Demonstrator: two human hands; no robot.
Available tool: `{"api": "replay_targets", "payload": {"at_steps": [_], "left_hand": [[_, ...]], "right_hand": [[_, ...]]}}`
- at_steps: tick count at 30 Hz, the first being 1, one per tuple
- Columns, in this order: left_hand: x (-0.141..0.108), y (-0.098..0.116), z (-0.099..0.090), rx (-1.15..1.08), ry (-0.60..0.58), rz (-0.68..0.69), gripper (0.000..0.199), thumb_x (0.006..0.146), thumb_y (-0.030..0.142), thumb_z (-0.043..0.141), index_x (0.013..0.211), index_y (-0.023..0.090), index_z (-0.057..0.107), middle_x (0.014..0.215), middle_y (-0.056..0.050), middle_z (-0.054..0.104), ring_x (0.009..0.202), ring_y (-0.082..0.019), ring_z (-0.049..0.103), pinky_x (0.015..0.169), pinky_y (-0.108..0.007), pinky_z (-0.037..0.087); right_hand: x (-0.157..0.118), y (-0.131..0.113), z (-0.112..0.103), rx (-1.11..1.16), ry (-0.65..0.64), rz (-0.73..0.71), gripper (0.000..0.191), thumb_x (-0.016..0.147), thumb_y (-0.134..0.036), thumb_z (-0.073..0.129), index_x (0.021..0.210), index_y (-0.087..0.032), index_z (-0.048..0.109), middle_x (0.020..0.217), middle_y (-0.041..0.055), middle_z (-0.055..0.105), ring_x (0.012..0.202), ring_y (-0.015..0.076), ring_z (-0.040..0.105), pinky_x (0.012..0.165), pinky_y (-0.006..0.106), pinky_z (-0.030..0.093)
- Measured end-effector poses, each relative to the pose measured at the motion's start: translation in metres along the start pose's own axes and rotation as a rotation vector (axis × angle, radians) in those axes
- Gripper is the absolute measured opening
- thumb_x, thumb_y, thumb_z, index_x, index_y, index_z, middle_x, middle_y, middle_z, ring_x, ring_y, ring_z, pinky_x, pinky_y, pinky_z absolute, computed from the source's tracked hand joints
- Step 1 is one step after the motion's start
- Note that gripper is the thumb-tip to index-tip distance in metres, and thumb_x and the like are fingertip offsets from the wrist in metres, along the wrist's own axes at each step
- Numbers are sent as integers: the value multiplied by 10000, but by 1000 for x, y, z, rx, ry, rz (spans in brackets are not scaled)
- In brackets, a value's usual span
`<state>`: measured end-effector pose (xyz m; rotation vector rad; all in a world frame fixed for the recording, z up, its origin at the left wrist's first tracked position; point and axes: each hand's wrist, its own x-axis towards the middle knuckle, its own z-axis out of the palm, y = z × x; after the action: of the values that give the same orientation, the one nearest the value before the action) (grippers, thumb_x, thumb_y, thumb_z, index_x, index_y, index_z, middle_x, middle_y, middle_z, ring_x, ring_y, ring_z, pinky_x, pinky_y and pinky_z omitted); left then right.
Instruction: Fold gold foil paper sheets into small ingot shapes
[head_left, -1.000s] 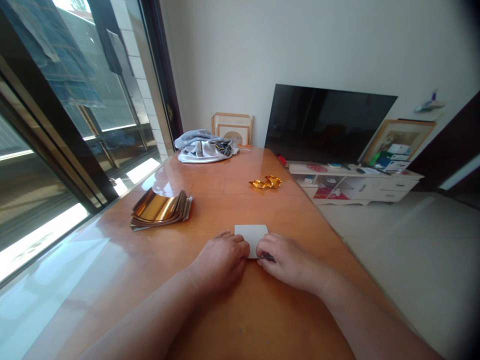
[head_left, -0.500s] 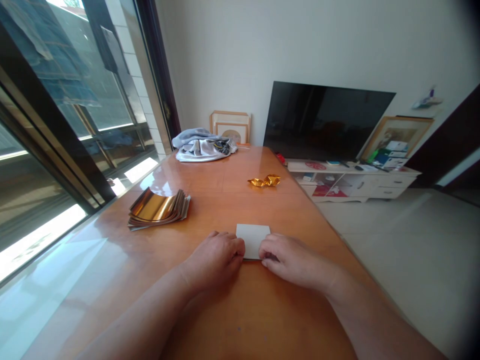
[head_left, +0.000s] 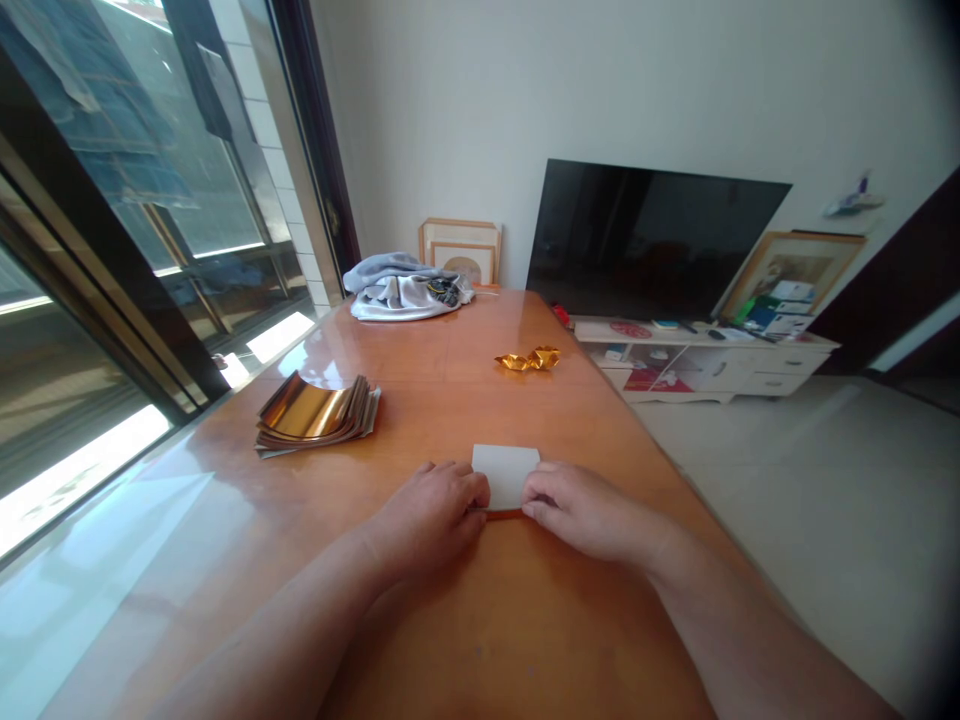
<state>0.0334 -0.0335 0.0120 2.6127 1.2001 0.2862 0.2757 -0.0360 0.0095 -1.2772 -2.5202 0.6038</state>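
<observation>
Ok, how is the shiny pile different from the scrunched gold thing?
The pile of gold foil sheets is bigger than the crinkled gold foil piece. The pile is many stacked sheets, curling upward; the piece is small and scrunched. Both are shiny gold and lie on the wooden table.

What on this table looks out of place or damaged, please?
The gold foil piece looks odd: it lies crumpled alone on the table, away from the flat-cut foil sheets, which are stacked, though their top sheets curl upward.
</observation>
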Motion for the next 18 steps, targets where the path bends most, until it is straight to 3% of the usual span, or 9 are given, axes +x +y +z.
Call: {"api": "replay_targets", "payload": {"at_steps": [6, 9, 18], "left_hand": [[2, -2, 1, -25, -2, 19, 143, 898, 202, 492, 844, 211, 624, 910, -35, 659, 826, -182, 604, 752, -284, 433], [3, -2, 1, -36, -11, 4, 152, 904, 208, 488, 832, 203, 622, 891, -41, 654, 803, -180, 595, 720, -275, 428], [6, -4, 3, -102, -14, -31, 147, 886, 196, 483, 814, 203, 612, 879, -36, 652, 775, -170, 578, 688, -263, 408]], "right_hand": [[-4, -4, -2, 9, 12, 93, 27, 824, -214, 612, 846, -229, 611, 801, -4, 643, 699, 151, 533, 570, 248, 316], [-5, -3, -3, 4, 0, 88, 69, 780, -211, 648, 820, -226, 593, 776, -12, 635, 677, 146, 514, 549, 250, 289], [-2, 10, 1, 25, -17, 52, 104, 858, -188, 550, 803, -210, 636, 810, 11, 651, 715, 151, 539, 604, 246, 337]]}}
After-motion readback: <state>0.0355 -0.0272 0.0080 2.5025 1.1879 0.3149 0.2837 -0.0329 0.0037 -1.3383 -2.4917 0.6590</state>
